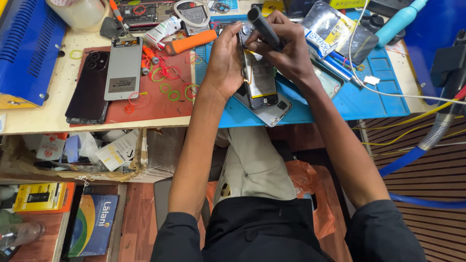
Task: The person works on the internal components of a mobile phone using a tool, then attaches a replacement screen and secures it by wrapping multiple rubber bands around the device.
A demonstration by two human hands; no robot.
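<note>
Working over the blue mat (340,104), I judge this goes best if my left hand (224,60) keeps the opened phone (259,80) tilted and steady, while my right hand (286,51), clenched around the dark screwdriver (264,26), presses lightly and straight so the tip does not slip. From my left palm the phone lies at three o'clock, touching my fingers; the screwdriver's tip meets its top end, at about eleven o'clock from my right knuckles.
</note>
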